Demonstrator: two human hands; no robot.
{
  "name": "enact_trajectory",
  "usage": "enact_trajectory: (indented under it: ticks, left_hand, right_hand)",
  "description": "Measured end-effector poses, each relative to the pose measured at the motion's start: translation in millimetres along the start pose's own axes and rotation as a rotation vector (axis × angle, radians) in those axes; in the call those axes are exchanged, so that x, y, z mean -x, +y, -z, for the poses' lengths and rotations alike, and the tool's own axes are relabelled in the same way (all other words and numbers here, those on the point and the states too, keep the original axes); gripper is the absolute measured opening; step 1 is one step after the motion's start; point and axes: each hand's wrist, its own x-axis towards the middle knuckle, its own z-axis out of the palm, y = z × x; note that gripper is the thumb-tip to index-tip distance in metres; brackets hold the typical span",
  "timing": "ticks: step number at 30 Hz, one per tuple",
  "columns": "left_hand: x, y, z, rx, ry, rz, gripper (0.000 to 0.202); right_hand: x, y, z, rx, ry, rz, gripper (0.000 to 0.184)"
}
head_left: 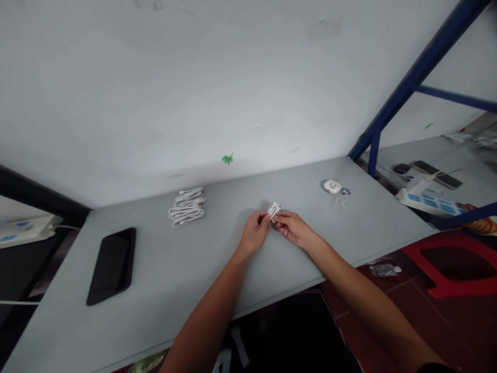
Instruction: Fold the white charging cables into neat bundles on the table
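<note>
Both my hands meet over the middle of a grey table point(155, 269). My left hand point(254, 233) and my right hand point(294, 228) are both closed in a pinch on a small coiled white cable point(274, 210) held just above the tabletop. A pile of several coiled white cables point(187, 207) lies to the left, near the wall. To the right, a small white case point(332, 186) rests on the table with a few tiny white bits point(341, 203) beside it.
A black phone point(112, 264) lies face down at the table's left. A white wall rises behind. A blue metal frame point(411, 83) stands at right, with a power strip point(430, 202) on the neighbouring table and a red plastic stool point(454, 264) on the floor.
</note>
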Motion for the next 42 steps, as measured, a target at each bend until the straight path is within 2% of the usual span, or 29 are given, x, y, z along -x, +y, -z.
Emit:
enact_trajectory:
  ticks: [2,5,7,9,11,13,15,17,21,24,26,28,30,33,36,38,42]
  left_hand:
    - [-1,-1,1.4,0.022,0.032,0.046,0.029]
    - [-1,0,4.0,0.087,0.079,0.126,0.035]
    - [-1,2,5.1,0.12,0.093,0.154,0.037]
    - [0,3,5.3,0.12,0.098,0.16,0.038]
    - [0,2,4.9,0.097,0.103,0.152,0.038]
    - [0,1,4.5,0.066,0.104,0.138,0.038]
    - [0,1,4.4,0.02,0.106,0.115,0.037]
    - [1,1,4.6,-0.038,0.104,0.07,0.034]
    - [4,4,3.7,-0.124,0.077,-0.079,0.025]
    - [7,5,2.0,-0.185,0.062,-0.147,0.022]
    - [7,5,1.6,-0.216,0.072,-0.16,0.022]
    - [6,6,2.6,-0.203,0.084,-0.123,0.023]
    - [5,8,5.0,-0.168,0.108,-0.049,0.026]
    - [2,8,9.5,-0.153,0.164,0.035,0.033]
    - [0,8,11.8,-0.167,0.189,0.045,0.035]
    - [0,7,12.1,-0.172,0.183,0.048,0.035]
    - [-1,5,12.2,-0.153,0.162,0.095,0.038]
  right_hand:
    - [1,2,-2,0.159,0.042,0.137,0.022]
    - [5,7,-5,0.539,0.131,0.543,0.012]
    - [7,9,-6,0.75,0.133,0.785,0.013]
    - [8,10,-5,0.873,0.125,0.916,0.014]
    - [7,11,-4,0.924,0.146,0.955,0.013]
    - [6,11,-3,0.919,0.161,0.927,0.013]
    - [4,12,-3,0.852,0.158,0.826,0.013]
    - [3,11,-4,0.695,0.125,0.64,0.015]
    - [2,5,-2,0.199,-0.05,0.192,0.024]
    - [1,0,3,-0.069,-0.141,-0.04,0.024]
    - [1,-3,5,-0.128,-0.165,-0.116,0.022]
    - [1,-2,4,-0.089,-0.16,-0.103,0.021]
    - [3,0,2,0.053,-0.115,0.022,0.021]
    - [7,5,-4,0.419,0.001,0.387,0.015]
    - [9,9,-5,0.756,0.058,0.73,0.012]
    - [9,11,-4,0.889,0.065,0.847,0.011]
    - [6,13,0,1.043,0.06,0.937,0.014]
